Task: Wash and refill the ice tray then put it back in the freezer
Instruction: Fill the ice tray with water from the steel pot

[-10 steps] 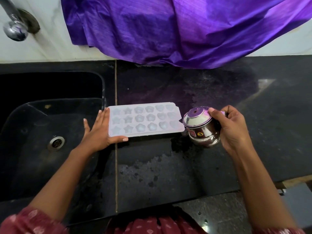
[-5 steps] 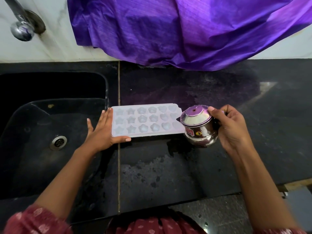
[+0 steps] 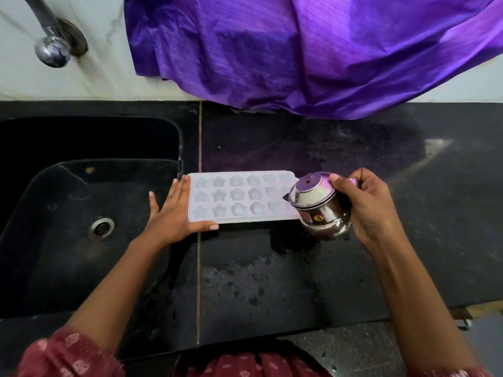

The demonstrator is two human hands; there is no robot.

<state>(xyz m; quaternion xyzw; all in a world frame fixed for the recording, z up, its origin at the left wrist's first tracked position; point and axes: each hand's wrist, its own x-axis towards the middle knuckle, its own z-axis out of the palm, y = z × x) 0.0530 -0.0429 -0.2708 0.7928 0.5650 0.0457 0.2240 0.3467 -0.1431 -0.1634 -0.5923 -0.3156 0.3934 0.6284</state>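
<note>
A white ice tray [image 3: 239, 198] with star, flower and heart moulds lies flat on the black counter [image 3: 272, 281], just right of the sink. My left hand [image 3: 174, 213] rests against its left end with straight fingers, the thumb along the tray's near edge. My right hand [image 3: 367, 202] grips a small lidded steel pot [image 3: 318, 205], tilted with its spout over the tray's right end. I cannot make out any water stream.
A black sink [image 3: 81, 213] with a drain [image 3: 101, 228] lies to the left, a chrome tap [image 3: 51, 36] above it on the white wall. A purple cloth [image 3: 313, 55] hangs down to the counter's back edge. The counter's front edge runs near my body.
The steel pot has moved left, from beside the tray's right end to over it. My left hand has stayed at the tray's left end.
</note>
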